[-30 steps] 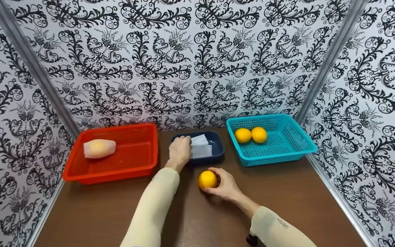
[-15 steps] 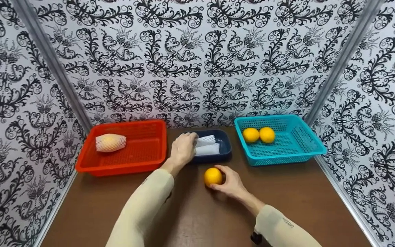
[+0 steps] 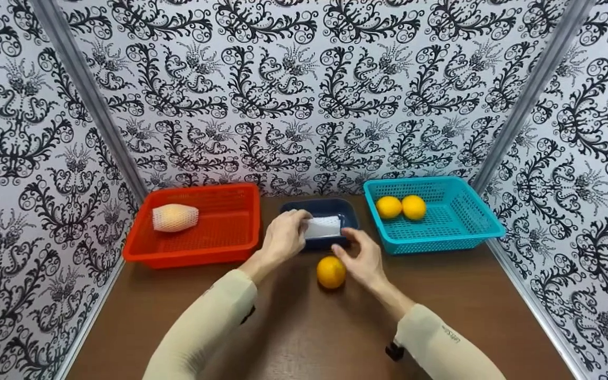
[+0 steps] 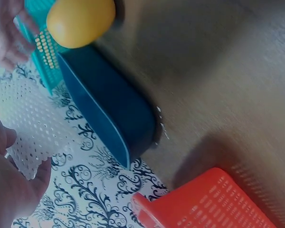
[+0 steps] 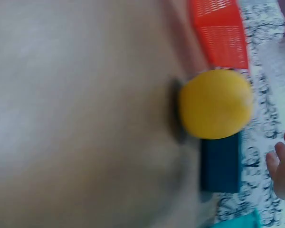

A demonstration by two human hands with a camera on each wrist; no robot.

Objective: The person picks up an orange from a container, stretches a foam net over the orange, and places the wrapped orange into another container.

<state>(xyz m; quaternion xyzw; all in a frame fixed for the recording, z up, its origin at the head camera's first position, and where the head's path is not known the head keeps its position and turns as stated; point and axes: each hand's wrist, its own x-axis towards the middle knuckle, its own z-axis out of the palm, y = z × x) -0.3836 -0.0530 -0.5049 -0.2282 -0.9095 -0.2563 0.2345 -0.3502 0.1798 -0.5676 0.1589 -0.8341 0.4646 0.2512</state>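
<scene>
My left hand (image 3: 285, 235) pinches a white foam fruit net (image 3: 323, 227) by its left end, above the small navy tray (image 3: 319, 243). In the left wrist view the foam net (image 4: 33, 121) hangs between thumb and fingers, its mesh plain to see. A bare orange (image 3: 331, 273) sits on the table in front of the tray. Just right of that orange, my right hand (image 3: 364, 259) is apart from it, fingers spread, fingertips near the net's right end. Whether they touch the net I cannot tell. The right wrist view shows the orange (image 5: 215, 103) blurred.
On the left stands a red basket (image 3: 193, 259) with one net-wrapped fruit (image 3: 175, 217) inside. A teal basket (image 3: 441, 244) at right holds two bare oranges (image 3: 388, 207). A patterned wall (image 3: 304, 105) rises behind all three containers.
My right hand has let go of the orange and moved up toward the tray. My left hand has lifted a foam net in the tray. The head view has shifted slightly.
</scene>
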